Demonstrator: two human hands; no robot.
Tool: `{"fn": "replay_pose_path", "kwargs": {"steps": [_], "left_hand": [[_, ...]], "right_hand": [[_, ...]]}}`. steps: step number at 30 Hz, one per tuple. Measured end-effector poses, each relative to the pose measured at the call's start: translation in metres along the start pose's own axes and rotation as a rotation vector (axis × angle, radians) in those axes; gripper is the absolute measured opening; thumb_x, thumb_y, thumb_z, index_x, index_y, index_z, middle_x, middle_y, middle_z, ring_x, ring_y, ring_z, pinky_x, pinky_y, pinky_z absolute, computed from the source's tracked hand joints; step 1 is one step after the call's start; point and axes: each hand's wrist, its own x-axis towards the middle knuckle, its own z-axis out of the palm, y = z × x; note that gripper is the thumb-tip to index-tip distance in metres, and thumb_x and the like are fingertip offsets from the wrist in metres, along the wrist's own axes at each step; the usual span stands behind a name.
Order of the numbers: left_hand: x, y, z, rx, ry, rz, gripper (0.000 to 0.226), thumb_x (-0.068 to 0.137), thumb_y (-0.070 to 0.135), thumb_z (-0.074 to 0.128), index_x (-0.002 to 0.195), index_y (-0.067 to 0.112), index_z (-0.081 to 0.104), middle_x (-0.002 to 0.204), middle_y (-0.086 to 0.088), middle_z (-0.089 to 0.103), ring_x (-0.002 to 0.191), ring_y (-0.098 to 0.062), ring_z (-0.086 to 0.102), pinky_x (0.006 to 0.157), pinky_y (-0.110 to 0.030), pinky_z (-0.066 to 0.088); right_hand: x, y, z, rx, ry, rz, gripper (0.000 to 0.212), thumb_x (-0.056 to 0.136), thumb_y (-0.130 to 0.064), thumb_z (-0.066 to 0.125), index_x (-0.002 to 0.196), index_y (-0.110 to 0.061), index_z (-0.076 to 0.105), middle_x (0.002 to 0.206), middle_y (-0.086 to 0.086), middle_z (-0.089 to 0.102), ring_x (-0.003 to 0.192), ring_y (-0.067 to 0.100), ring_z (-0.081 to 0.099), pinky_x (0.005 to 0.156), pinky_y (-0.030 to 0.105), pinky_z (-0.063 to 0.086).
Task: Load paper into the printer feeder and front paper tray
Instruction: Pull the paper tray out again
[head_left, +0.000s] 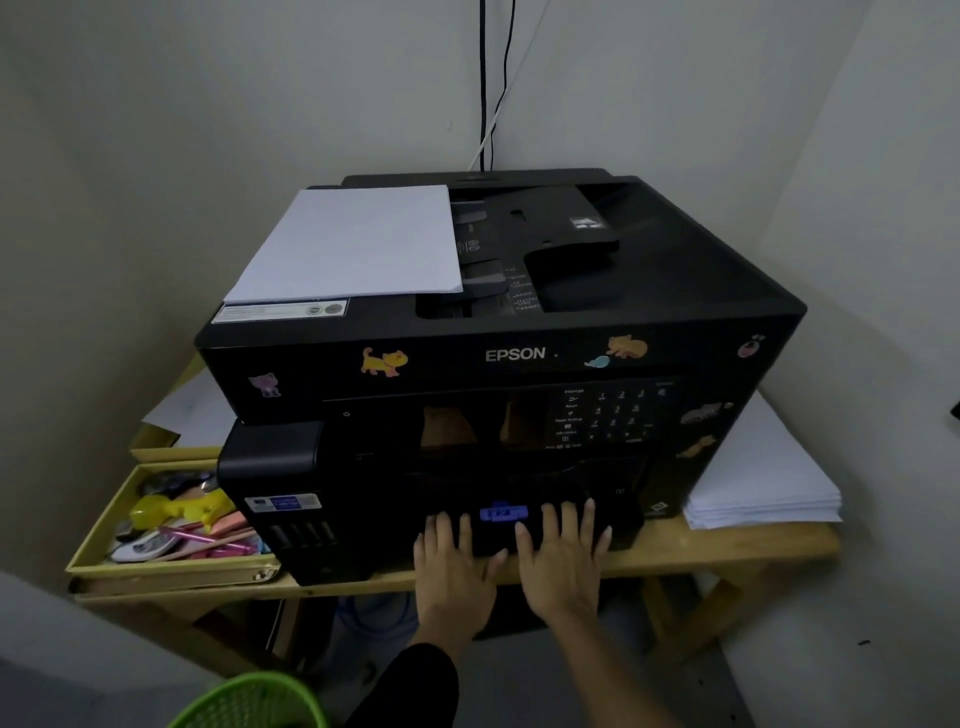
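Left hand (452, 564) and right hand (563, 558) lie spread flat on the tray (493, 540). It is stiff plastic and likely slides easily; press evenly either side of the tab (503, 513).

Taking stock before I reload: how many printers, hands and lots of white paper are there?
Printer: 1
Hands: 2, left hand and right hand
White paper: 3, sheets on top, stack at right, sheets at left
Total: 6

Dim, soft indoor light, deep shadow low down, slightly blurred, with wide-angle bending at the edges.
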Motion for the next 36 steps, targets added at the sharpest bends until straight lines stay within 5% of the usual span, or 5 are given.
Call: {"fn": "replay_pose_path", "kwargs": {"steps": [4, 13, 21, 32, 36], "left_hand": [[0.005, 0.0, -0.013, 0.017, -0.089, 0.015, 0.08, 0.089, 0.067, 0.027, 0.15, 0.015, 0.022, 0.153, -0.009, 0.023, 0.143, -0.027, 0.021, 0.121, -0.038, 0.015], [-0.031, -0.013, 0.003, 0.057, -0.074, 0.053, 0.076, 0.092, 0.064, 0.024, 0.152, 0.017, 0.015, 0.155, -0.007, 0.025, 0.147, -0.026, 0.014, 0.123, -0.041, 0.006], [-0.049, -0.008, -0.004, 0.082, -0.128, 0.016, 0.07, 0.089, 0.064, 0.036, 0.138, 0.015, 0.042, 0.141, -0.007, 0.041, 0.132, -0.026, 0.037, 0.114, -0.04, 0.024], [-0.116, -0.005, 0.021, -0.076, -0.033, -0.094, 0.064, 0.09, 0.063, 0.034, 0.118, 0.013, 0.062, 0.129, -0.006, 0.05, 0.121, -0.024, 0.049, 0.111, -0.04, 0.026], [-0.134, -0.002, 0.025, -0.074, -0.011, -0.114, 0.061, 0.092, 0.06, 0.034, 0.119, 0.013, 0.061, 0.129, -0.005, 0.05, 0.123, -0.022, 0.046, 0.109, -0.041, 0.028]], "right_hand": [[0.001, 0.003, -0.009, 0.025, -0.037, -0.015, 0.05, 0.097, -0.048, 0.027, 0.136, -0.02, 0.043, 0.148, 0.0, 0.036, 0.146, 0.026, 0.015, 0.12, 0.051, 0.0], [-0.034, 0.017, -0.012, -0.003, -0.067, -0.087, 0.052, 0.098, -0.046, 0.025, 0.138, -0.016, 0.04, 0.147, 0.004, 0.039, 0.147, 0.028, 0.013, 0.12, 0.047, -0.001], [-0.058, 0.033, -0.015, 0.014, -0.096, -0.112, 0.046, 0.097, -0.045, 0.031, 0.129, -0.017, 0.047, 0.134, 0.002, 0.048, 0.132, 0.025, 0.036, 0.12, 0.045, 0.015], [-0.121, 0.062, -0.013, -0.095, -0.061, -0.208, 0.051, 0.095, -0.047, 0.023, 0.12, -0.015, 0.054, 0.124, 0.004, 0.056, 0.123, 0.028, 0.045, 0.118, 0.048, 0.016], [-0.133, 0.071, -0.015, -0.1, -0.064, -0.228, 0.049, 0.095, -0.048, 0.026, 0.116, -0.015, 0.054, 0.121, 0.004, 0.056, 0.119, 0.027, 0.045, 0.111, 0.044, 0.03]]}}
